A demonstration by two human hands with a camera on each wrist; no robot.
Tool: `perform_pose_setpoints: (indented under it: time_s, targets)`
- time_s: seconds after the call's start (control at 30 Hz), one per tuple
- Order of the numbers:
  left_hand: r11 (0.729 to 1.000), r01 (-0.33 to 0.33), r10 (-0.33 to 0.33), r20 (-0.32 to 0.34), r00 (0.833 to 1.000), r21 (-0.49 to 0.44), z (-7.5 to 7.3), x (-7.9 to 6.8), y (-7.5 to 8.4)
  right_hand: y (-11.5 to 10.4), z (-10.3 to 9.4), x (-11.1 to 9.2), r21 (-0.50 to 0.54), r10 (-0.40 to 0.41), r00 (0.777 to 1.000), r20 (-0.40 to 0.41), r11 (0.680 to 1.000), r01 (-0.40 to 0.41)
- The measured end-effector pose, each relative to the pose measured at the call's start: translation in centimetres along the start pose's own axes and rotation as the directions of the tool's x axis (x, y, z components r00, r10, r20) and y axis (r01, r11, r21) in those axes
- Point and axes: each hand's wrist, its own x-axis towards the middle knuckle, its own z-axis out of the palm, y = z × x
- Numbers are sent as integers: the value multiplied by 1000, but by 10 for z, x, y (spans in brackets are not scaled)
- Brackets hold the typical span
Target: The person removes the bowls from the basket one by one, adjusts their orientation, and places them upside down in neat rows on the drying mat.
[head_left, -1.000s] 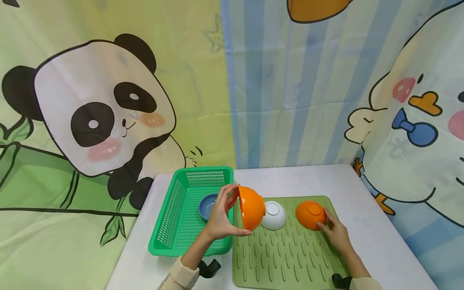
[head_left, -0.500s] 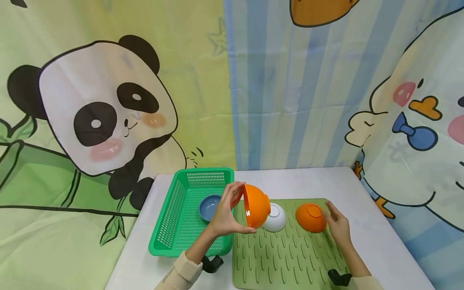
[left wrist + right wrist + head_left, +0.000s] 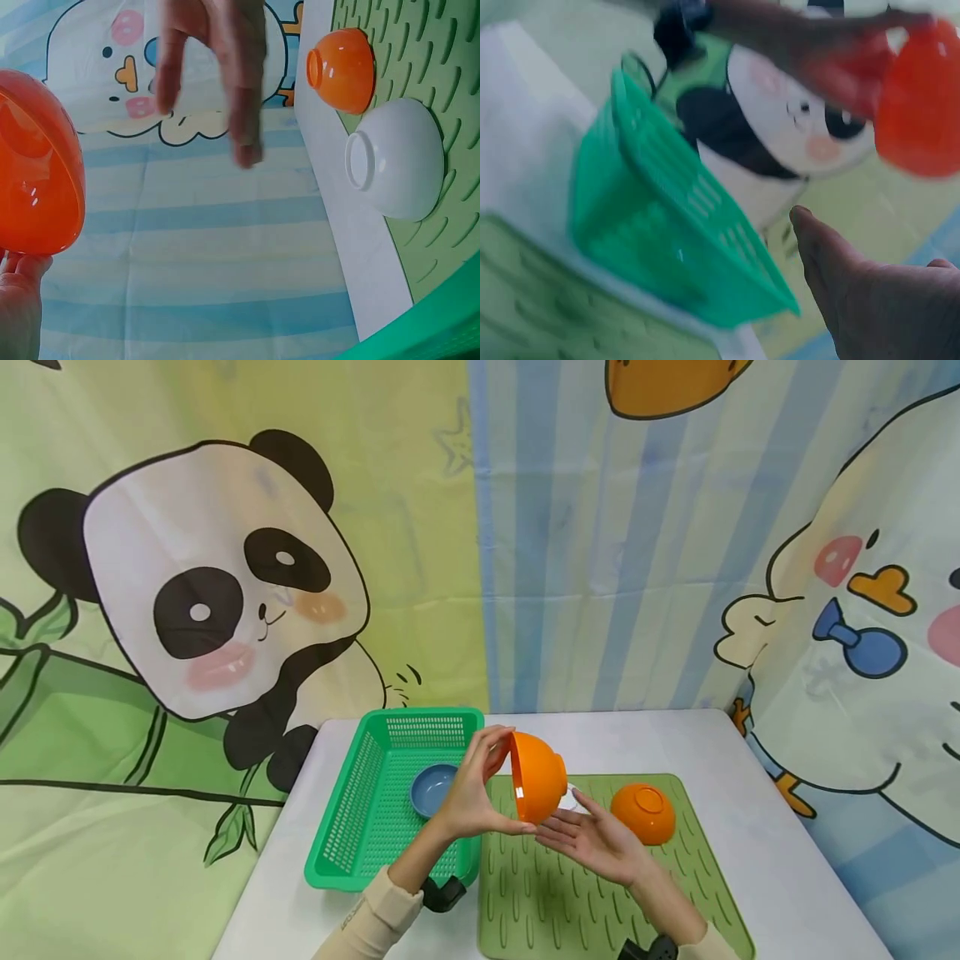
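My left hand (image 3: pixel 476 793) holds an orange bowl (image 3: pixel 538 778) by its rim, tipped on its side, with the opening facing left toward the palm. In the left wrist view that bowl (image 3: pixel 37 172) shows its glossy inside. Just below and right of it, my right hand (image 3: pixel 596 843) is spread with straight fingers, palm up, holding nothing. A white bowl (image 3: pixel 401 161) lies upside down on the green ridged mat (image 3: pixel 420 247); in the head view it is mostly hidden behind the held bowl and right hand. A second orange bowl (image 3: pixel 643 813) rests upside down on the mat's right part.
A green plastic basket (image 3: pixel 322 843) stands left of the mat, with a blue bowl (image 3: pixel 433 789) inside it. Both are on a white table (image 3: pixel 780 827). Behind hangs a printed curtain (image 3: pixel 600 568) with a panda and a chick.
My right hand has let go of the orange bowl on the mat and moved left, beside the held bowl. The left hand has shifted slightly right and up with its bowl.
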Motion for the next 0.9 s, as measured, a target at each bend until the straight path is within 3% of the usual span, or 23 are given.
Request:
perform_pose_setpoints:
  time_s: [0.17,0.3,0.57,0.9]
  targets:
    - [1000,17,-17,6,1000,-9,-1,0,3,24,30,5,13,52,981,188,998,-55]
    - [1000,16,-16,2,1000,-8,-1,-1,4,28,44,4,26,37,966,254,999,-45]
    - [999,24,-25,-5,1000,-20,-2,-6,4,26,52,-2,60,31,963,266,997,-49]
    - [1000,8,-8,-13,1000,-20,-1,-8,2,24,57,-5,93,40,974,225,994,-63]
